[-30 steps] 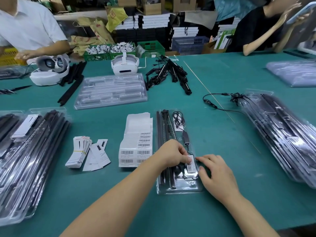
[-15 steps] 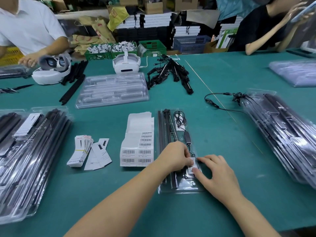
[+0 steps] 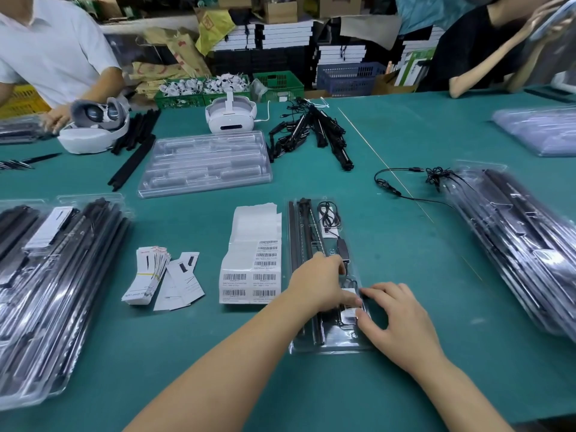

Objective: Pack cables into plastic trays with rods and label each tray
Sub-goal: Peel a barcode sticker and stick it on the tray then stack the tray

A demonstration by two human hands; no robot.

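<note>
A narrow clear plastic tray [image 3: 330, 346] lies lengthwise in front of me on the green table. It holds black rods [image 3: 304, 226] on its left side and a coiled black cable [image 3: 328, 213] with an adapter on its right. A white barcode label [image 3: 349, 310] sits on the tray's near right part. My left hand [image 3: 318, 283] rests on the tray with its fingertips pressing the label's upper edge. My right hand [image 3: 396, 322] lies beside it, fingers spread, thumb and forefinger touching the label's right side. A sheet of barcode labels [image 3: 252, 266] lies just left of the tray.
Stacks of filled trays lie at the left [image 3: 53, 294] and right [image 3: 523, 247]. An empty clear tray [image 3: 205, 163], loose black rods [image 3: 311, 132], a loose cable [image 3: 405, 185], paper tags [image 3: 162, 279] and two white headsets [image 3: 230, 116] occupy the table. Two people work at the far side.
Both hands have slid slightly toward each other over the label, my left fingers now covering more of it. The tray has stayed in place.
</note>
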